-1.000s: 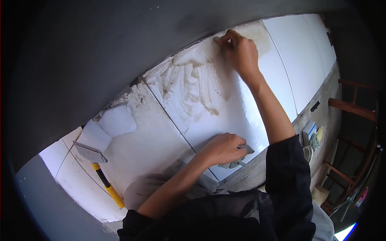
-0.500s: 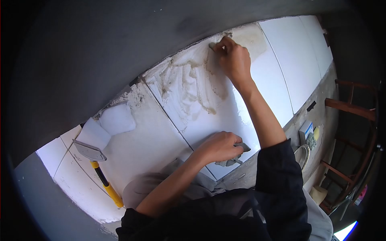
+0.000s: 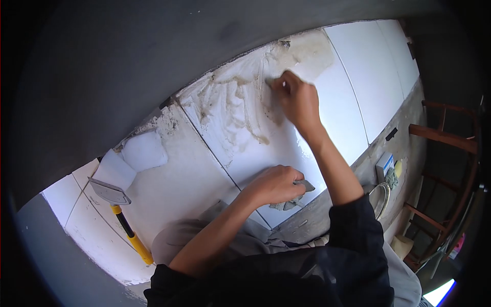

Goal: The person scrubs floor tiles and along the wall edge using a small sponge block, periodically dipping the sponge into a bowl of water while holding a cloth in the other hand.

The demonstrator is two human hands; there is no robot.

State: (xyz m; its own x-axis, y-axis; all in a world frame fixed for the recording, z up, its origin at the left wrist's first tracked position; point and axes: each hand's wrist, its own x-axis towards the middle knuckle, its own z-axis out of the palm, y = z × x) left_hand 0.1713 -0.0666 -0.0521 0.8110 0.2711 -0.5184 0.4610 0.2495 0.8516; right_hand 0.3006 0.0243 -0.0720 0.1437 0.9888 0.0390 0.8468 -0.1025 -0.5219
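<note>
My right hand (image 3: pixel 300 102) is closed in a pinch on a small grey-green scrap (image 3: pixel 269 82), its kind unclear, held at the smeared white tile (image 3: pixel 243 102). Brown and whitish streaks cover the tile's upper part. Lower down, my left hand (image 3: pixel 273 185) rests over the same tile's near edge, fingers wrapped round a crumpled grey-green rag (image 3: pixel 286 204). A stiff-looking grey corner (image 3: pixel 308 185) sticks out past its fingertips. The palm side of both hands is hidden.
A scraper with a yellow and black handle (image 3: pixel 134 238) lies at left, beside two white pads (image 3: pixel 146 151). A dark wall (image 3: pixel 128 66) borders the tiles. To the right are a small blue-and-white box (image 3: pixel 384 166), another rag (image 3: pixel 392 177) and a wooden chair frame (image 3: pixel 442 138).
My right hand has moved down the tile, away from the wall edge, with the small scrap still pinched. My left hand keeps its grip on the rag. The view has shifted slightly.
</note>
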